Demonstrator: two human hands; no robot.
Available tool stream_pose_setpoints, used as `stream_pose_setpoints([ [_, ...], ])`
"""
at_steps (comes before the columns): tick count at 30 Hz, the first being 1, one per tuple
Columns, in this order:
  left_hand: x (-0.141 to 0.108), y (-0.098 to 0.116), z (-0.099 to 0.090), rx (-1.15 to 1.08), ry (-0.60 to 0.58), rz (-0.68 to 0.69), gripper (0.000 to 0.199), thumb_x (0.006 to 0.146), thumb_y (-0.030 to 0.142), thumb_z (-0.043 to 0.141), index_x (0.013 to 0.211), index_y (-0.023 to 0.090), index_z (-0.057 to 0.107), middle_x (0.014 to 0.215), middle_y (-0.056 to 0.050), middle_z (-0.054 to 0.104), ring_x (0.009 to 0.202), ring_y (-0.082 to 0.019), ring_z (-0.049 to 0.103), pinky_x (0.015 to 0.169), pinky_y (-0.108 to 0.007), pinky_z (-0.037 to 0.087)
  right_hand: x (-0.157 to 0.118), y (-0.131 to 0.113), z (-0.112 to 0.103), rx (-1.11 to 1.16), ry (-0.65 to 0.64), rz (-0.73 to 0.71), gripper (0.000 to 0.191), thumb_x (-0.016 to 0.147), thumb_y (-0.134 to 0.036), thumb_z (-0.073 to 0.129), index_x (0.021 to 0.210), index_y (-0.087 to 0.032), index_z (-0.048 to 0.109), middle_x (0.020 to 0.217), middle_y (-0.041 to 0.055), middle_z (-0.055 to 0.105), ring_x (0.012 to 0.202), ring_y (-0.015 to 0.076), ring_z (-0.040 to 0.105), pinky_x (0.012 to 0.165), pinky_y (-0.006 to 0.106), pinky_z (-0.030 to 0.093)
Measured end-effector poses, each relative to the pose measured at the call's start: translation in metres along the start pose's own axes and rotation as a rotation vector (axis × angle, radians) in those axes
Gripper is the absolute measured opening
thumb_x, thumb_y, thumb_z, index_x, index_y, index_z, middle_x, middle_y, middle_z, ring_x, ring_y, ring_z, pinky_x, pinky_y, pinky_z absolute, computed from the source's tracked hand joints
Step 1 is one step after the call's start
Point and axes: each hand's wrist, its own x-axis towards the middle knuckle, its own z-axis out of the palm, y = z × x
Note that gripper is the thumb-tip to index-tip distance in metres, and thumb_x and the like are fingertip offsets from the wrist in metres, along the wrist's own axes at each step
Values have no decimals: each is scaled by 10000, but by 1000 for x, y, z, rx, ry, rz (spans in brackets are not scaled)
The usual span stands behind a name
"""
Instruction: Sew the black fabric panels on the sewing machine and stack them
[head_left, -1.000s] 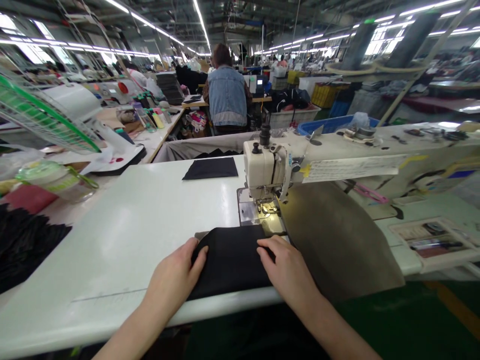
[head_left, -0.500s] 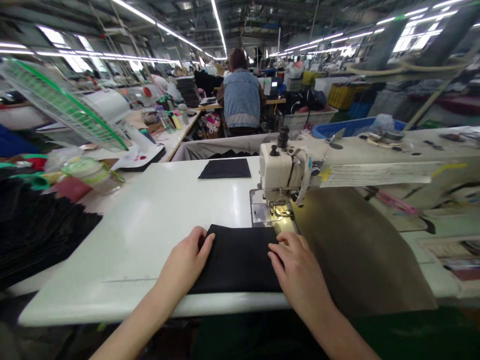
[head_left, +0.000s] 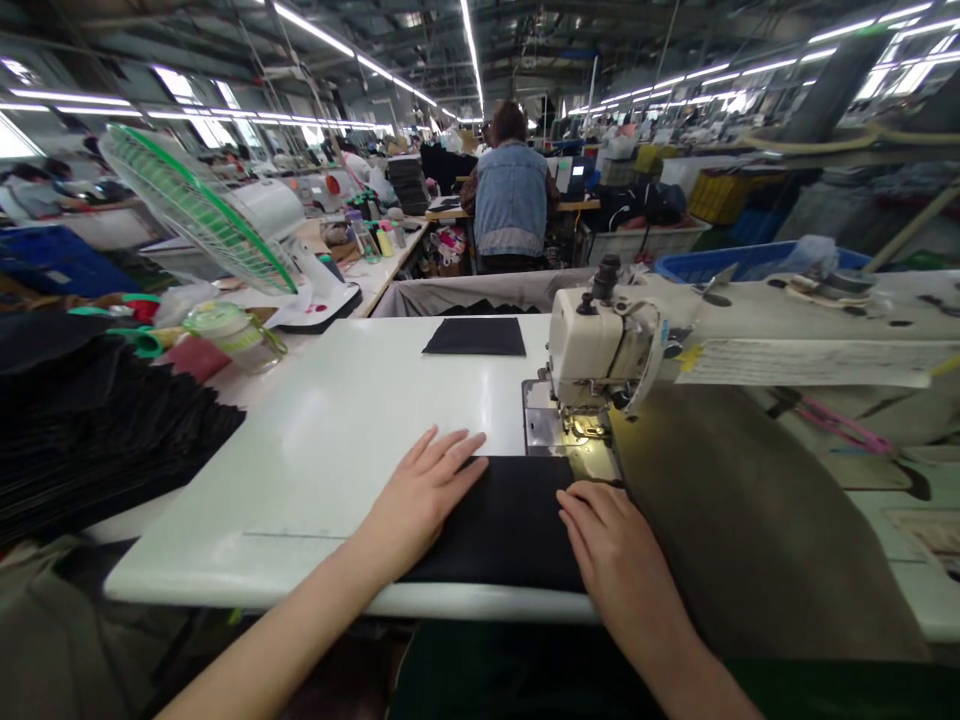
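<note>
A black rectangular fabric piece (head_left: 517, 525) lies on the glossy white desk (head_left: 337, 430), the left hand (head_left: 424, 497) outstretched over its left edge, the right hand (head_left: 613, 535) narrowed at its right, grip unclear.

Left hand (head_left: 424, 495), right hand (head_left: 619, 550) on black cloth (head_left: 517, 520)

On my feed I see bright ceiling tubes (head_left: 470, 45), glare on the tabletop (head_left: 337, 420), yellow glow under the sewing machine (head_left: 581, 345); black cloth (head_left: 517, 525) loses detail, edges stretched, background soft.
</note>
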Motion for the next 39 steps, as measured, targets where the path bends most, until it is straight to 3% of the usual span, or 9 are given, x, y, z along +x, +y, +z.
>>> stream_pose_setpoints([
  [2, 3, 14, 3, -142, -50, 176, 518, 884, 25, 414, 1301, 227, 648, 1493, -91, 545, 1421, -275, 460, 1181, -515, 381, 0, 0, 0, -24, -18, 1, 277, 1007, -128, 436, 1119, -170, 686, 1056, 118, 698, 960, 256, 659, 849, 423, 548],
  [4, 8, 33, 9, -232, -98, 202, 543, 921, 51, 409, 1420, 211, 553, 1573, -99, 451, 1468, -248, 402, 1180, -458, 405, 1, 1, 1, -51, -34, 11, 278, 997, -120, 447, 1135, -162, 684, 1068, 129, 700, 984, 270, 660, 866, 440, 552],
  [6, 13, 49, 17, -198, -147, 168, 553, 970, 133, 440, 1518, 205, 428, 1628, -119, 351, 1511, -280, 320, 1199, -528, 353, 1, 2, 1, -61, -53, 15, 285, 988, -103, 445, 1144, -144, 681, 1083, 137, 700, 1000, 278, 661, 878, 453, 561],
  [9, 19, 59, 29, -97, -207, 112, 581, 985, 264, 499, 1548, 190, 376, 1642, -141, 309, 1529, -344, 251, 1200, -657, 237, -6, 3, -2, -22, -54, 5, 297, 998, -112, 434, 1185, -132, 665, 1141, 141, 702, 1048, 278, 665, 914, 460, 571],
  [15, 33, 53, 28, -96, -196, 95, 631, 918, 298, 588, 1528, 250, 432, 1607, -129, 384, 1488, -360, 333, 1200, -650, 224, -32, 4, -7, 80, -2, 11, 349, 1031, -242, 474, 1343, -138, 592, 1359, 154, 638, 1269, 287, 594, 1069, 498, 513],
  [18, 48, 49, 27, -109, -190, 109, 592, 939, 357, 591, 1505, 235, 466, 1608, -133, 382, 1503, -366, 300, 1199, -652, 220, -31, 5, -1, 87, -11, 52, 386, 1038, -291, 474, 1379, -138, 572, 1402, 164, 610, 1323, 308, 554, 1088, 541, 495],
  [25, 74, 36, 27, -160, -233, 140, 576, 960, 375, 580, 1501, 226, 452, 1640, -105, 323, 1531, -326, 257, 1217, -646, 172, -9, 12, 17, 91, 31, 116, 385, 1034, -334, 476, 1311, -111, 623, 1339, 202, 638, 1279, 328, 587, 1053, 540, 528],
  [39, 80, 28, 29, -154, -241, 185, 582, 960, 389, 585, 1501, 221, 449, 1642, -100, 318, 1539, -315, 237, 1230, -629, 134, -7, 10, 15, 39, 28, 114, 371, 1027, -280, 479, 1308, -73, 604, 1339, 224, 633, 1272, 335, 593, 1045, 527, 537],
])
